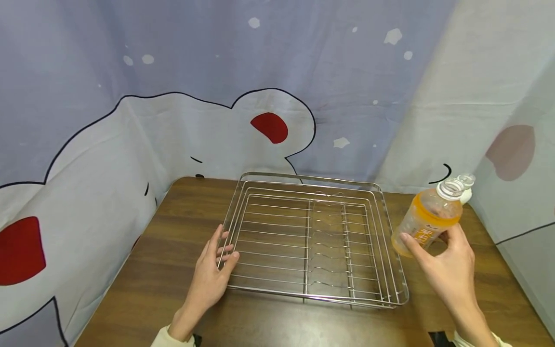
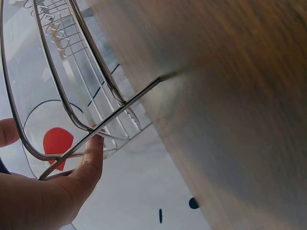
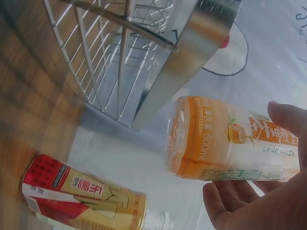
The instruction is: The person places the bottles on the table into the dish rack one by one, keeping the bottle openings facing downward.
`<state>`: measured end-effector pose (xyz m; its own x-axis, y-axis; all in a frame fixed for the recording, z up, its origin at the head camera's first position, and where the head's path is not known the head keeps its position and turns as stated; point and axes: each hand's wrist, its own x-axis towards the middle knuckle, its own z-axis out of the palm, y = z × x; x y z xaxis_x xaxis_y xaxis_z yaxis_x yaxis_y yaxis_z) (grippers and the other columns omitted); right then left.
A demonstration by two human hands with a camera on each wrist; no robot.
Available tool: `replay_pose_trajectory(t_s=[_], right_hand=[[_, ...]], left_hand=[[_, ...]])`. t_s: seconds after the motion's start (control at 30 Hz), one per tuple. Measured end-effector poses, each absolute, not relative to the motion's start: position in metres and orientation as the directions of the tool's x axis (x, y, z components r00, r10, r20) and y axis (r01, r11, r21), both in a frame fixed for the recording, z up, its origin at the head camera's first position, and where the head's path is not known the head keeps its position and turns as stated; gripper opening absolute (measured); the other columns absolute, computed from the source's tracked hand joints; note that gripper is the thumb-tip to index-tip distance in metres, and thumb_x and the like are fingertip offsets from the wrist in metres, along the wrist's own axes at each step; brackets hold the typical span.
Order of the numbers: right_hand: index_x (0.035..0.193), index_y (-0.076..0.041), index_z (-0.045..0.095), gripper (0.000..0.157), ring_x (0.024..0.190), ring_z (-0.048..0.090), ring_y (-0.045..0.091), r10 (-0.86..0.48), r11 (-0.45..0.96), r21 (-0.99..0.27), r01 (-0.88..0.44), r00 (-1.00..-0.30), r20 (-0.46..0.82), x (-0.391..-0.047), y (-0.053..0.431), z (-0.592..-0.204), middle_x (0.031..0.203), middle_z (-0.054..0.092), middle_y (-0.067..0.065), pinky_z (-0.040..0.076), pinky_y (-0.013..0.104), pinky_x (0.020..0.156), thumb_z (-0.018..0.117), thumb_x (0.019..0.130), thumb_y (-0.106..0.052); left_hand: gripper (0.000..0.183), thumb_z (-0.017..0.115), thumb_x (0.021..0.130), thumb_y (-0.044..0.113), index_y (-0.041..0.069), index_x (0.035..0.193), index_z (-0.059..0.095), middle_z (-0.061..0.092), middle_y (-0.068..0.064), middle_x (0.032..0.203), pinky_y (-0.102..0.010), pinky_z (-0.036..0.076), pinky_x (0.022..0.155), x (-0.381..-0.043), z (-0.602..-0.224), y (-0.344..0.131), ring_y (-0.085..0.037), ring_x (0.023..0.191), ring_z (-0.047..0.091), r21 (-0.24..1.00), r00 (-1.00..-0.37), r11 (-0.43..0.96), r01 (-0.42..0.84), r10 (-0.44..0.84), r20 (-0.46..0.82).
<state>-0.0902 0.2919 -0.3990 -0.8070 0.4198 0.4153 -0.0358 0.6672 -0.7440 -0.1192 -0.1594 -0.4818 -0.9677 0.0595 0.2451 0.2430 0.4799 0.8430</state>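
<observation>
A wire dish rack (image 1: 309, 241) of shiny metal lies on the wooden table, with a row of wavy wires right of its middle. My left hand (image 1: 210, 274) holds its left side; in the left wrist view a finger (image 2: 91, 160) curls behind the bars. On the right, my right hand (image 1: 455, 267) grips a clear plastic bottle (image 1: 427, 217) with an orange label and an uncapped mouth. The bottle leans over the table beside the rack's right edge. In the right wrist view its base (image 3: 175, 139) points toward the rack, apart from it.
A second bottle (image 3: 84, 194) with a red and gold label stands on the table beyond the held one, mostly hidden in the head view. Patterned cloth (image 1: 208, 140) hangs behind and at both sides. Brown tabletop (image 1: 160, 241) shows left of the rack.
</observation>
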Motion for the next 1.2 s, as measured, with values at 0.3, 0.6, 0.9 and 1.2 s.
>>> replay_pose_trajectory(t_s=[0.3,0.6,0.9,1.2], right_hand=[[0.144,-0.006,0.065,0.067,0.096,0.053,-0.007,0.372,0.665,-0.743,-0.069,-0.833,0.411,-0.1,0.284,-0.397,0.125,0.068,0.003,0.041,0.008,0.072,0.095,0.084,-0.009],[0.159,-0.016,0.055,0.082,0.101,0.055,-0.01,0.354,0.641,-0.765,-0.065,-0.859,0.37,-0.106,0.282,-0.399,0.133,0.071,0.024,0.045,0.004,0.074,0.095,0.087,-0.011],[0.16,-0.017,0.053,0.084,0.104,0.055,-0.012,0.316,0.643,-0.759,-0.103,-0.867,0.385,-0.113,0.278,-0.396,0.135,0.072,0.024,0.046,0.001,0.078,0.095,0.087,-0.013],[0.148,-0.003,0.059,0.075,0.107,0.06,0.02,0.234,0.732,-0.661,-0.167,-0.849,0.473,-0.125,0.277,-0.388,0.125,0.072,0.022,0.043,0.013,0.079,0.097,0.085,-0.016]], left_hand=[[0.076,0.067,0.111,0.013,-0.002,0.173,0.026,0.049,-0.03,0.162,-0.06,0.063,0.1,-0.118,-0.482,-0.161,-0.046,0.126,0.07,0.833,-0.964,0.491,0.255,0.063,0.258],[0.077,0.068,0.11,0.011,-0.002,0.173,0.026,0.049,-0.03,0.162,-0.058,0.063,0.1,-0.119,-0.482,-0.16,-0.044,0.125,0.071,0.836,-0.967,0.492,0.245,0.062,0.247],[0.077,0.068,0.11,0.011,-0.003,0.173,0.026,0.049,-0.03,0.16,-0.058,0.064,0.1,-0.119,-0.482,-0.16,-0.046,0.125,0.071,0.83,-0.963,0.496,0.257,0.062,0.262],[0.077,0.068,0.11,0.012,-0.003,0.173,0.026,0.05,-0.031,0.16,-0.061,0.063,0.099,-0.119,-0.482,-0.16,-0.046,0.124,0.072,0.823,-0.96,0.501,0.268,0.069,0.27]])
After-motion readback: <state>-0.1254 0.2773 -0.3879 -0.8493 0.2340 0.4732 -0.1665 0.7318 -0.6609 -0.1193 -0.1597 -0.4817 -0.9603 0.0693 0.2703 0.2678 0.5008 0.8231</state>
